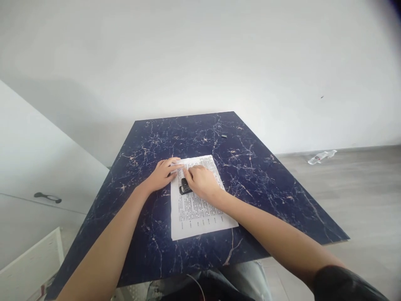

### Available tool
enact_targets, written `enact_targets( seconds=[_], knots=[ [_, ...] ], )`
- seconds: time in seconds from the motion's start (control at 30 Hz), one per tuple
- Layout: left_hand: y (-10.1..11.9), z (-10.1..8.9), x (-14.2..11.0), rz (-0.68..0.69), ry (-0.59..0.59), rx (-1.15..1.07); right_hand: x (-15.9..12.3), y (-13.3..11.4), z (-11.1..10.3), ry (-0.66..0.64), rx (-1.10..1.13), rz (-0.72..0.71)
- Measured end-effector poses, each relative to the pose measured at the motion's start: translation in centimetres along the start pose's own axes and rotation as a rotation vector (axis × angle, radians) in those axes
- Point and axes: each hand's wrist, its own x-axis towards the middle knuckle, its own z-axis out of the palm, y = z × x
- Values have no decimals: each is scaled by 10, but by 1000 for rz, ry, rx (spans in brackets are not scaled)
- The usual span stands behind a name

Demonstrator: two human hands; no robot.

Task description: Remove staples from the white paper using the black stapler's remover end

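Far L: smooth off-white cabinet [34, 150], matte, w/ a dark curved handle [47, 197], slim in the middle & wider at both ends. Below it, a pale flat panel [34, 263] w/ a raised straight rim.

Next, tabletop [156, 246]: dark blue marble-look, wht & tan veins, straight edges, sharp corners. Behind it, plain wht wall [200, 54], smooth.

L hand [163, 173]: open, palm down, fingers a bit spread, fingertips on upper L edge of the printed sheets [205, 230]. Sheets = thin wht paper, rectangular, dense rows of small blk print, too small to read; lying flat on tabletop.

Blk tool [184, 189]: on the sheets, L-of-ctr, btwn the hands; glossy, rounded edges, R part hidden under R hand. R hand [203, 182]: palm down over it, fingers bent; can't tell if it's gripping or just resting.

Below, at tabletop's near edge: faded blue denim [258, 278], soft folds. Farther up-table, R of the sheets & apart from them, a small dark block [224, 136], approx rectangular. Lower R: blk fabric sleeve [341, 284] on R arm. Far R: gray wood-look floor [369, 200], w/ crumpled clear plastic [322, 156] near the wall.
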Motion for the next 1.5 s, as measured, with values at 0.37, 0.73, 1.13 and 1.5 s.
enact_targets(
  seconds=[0.37,0.73,1.13,1.5],
  knots=[
    [-56,5,4,-293,744,-607,19,99,-31,-455,344,-447],
    [-57,0,6,-438,939,-992,1,131,-46,-407,232,-420],
    [-58,1,6,-461,916,-997,-27,215,-96,-375,187,-314],
    [-61,4,5,-477,894,-945,-20,287,-118,-264,167,-282]
  ],
)
